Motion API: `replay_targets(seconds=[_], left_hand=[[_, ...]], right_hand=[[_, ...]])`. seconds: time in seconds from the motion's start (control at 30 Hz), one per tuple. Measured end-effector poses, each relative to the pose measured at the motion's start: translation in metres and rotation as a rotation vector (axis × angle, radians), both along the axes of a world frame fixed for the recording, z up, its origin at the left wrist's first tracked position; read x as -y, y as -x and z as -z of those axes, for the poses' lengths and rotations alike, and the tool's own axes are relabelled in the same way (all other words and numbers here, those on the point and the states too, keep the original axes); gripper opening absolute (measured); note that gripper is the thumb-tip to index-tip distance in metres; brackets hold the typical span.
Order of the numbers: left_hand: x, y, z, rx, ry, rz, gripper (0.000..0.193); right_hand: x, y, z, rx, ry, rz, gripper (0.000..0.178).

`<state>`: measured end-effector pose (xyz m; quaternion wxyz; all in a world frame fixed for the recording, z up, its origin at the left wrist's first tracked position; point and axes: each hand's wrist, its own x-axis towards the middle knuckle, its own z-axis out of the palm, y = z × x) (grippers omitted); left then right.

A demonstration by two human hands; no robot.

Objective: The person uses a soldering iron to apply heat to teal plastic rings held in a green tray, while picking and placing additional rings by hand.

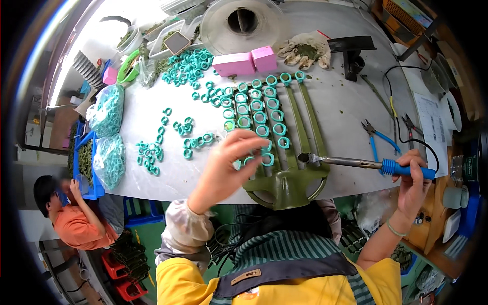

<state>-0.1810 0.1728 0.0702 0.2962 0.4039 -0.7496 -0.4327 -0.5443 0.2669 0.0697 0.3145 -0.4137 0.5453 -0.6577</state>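
Observation:
My right hand (410,183) is closed around the blue handle of a soldering iron (351,162). Its dark tip points left, over the bars of an olive-green frame (285,189). Several long parallel bars run away from me on this frame, with rows of teal rings (260,117) along those at the left. Above the near ends of these rows is my left hand (226,162), fingers curved and thumb apart, with rings showing between them. It appears to hold nothing; the surface under the palm is hidden.
Loose teal rings (150,155) lie left of the frame, with a larger heap (188,66) behind. Pink blocks (234,64), a glove (305,49) and a round metal dish (216,30) stand at the back. Blue-handled pliers (381,138) lie right. A person (84,218) sits at left.

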Motion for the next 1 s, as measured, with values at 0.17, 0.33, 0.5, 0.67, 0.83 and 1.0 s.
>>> replay_targets(seconds=[0.17,0.33,0.5,0.67,0.83,1.0], left_hand=[[-0.015,0.029,0.020,0.192,0.264,0.063,0.033],[-0.012,0.040,0.031,0.211,0.318,0.080,0.033],[-0.009,0.045,0.038,0.237,0.333,0.082,0.032],[-0.010,0.041,0.038,0.243,0.351,0.079,0.032],[-0.001,0.037,0.034,0.139,0.299,0.118,0.036],[0.037,-0.051,0.032,0.557,0.495,-0.282,0.033]], right_hand=[[0.001,-0.007,-0.001,0.023,-0.008,-0.067,0.020],[0.008,-0.008,0.008,0.049,0.000,-0.123,0.021],[0.017,-0.013,0.020,0.103,-0.008,-0.162,0.019],[0.013,-0.006,0.016,0.129,-0.025,-0.168,0.018],[-0.003,0.024,0.010,0.054,-0.018,-0.031,0.019],[-0.003,0.026,0.009,0.010,0.006,-0.008,0.020]])
